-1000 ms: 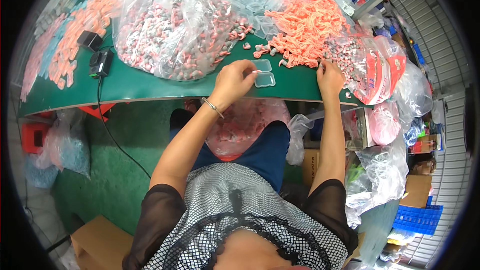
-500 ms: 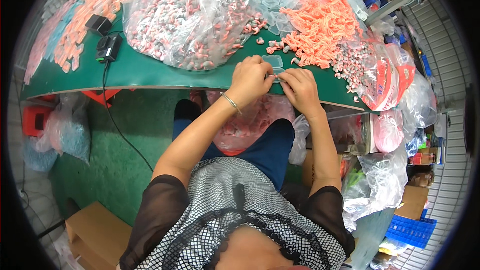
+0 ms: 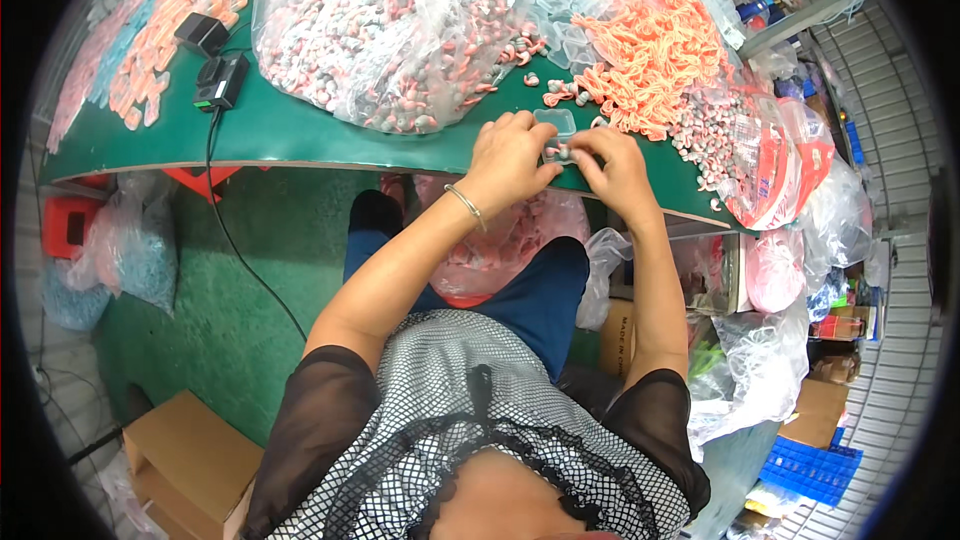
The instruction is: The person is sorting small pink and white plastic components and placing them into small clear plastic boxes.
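Fingers of right hand (image 3: 618, 168) at a grey-pink plug (image 3: 563, 153); clear box (image 3: 555, 121) between them and left hand (image 3: 507, 157); can't tell if either pinches; a nudge could spill it.

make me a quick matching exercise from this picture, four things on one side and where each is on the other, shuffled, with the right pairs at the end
Things
1. clear case
2. orange cords
3. bracelet
4. cardboard box

Places
A. around the wrist of the left hand
B. on the floor, at the picture's lower left
C. lying open at the table's near edge, by the fingers of both hands
D. heaped on the green table, beyond the right hand

Right pairs: 1-C, 2-D, 3-A, 4-B
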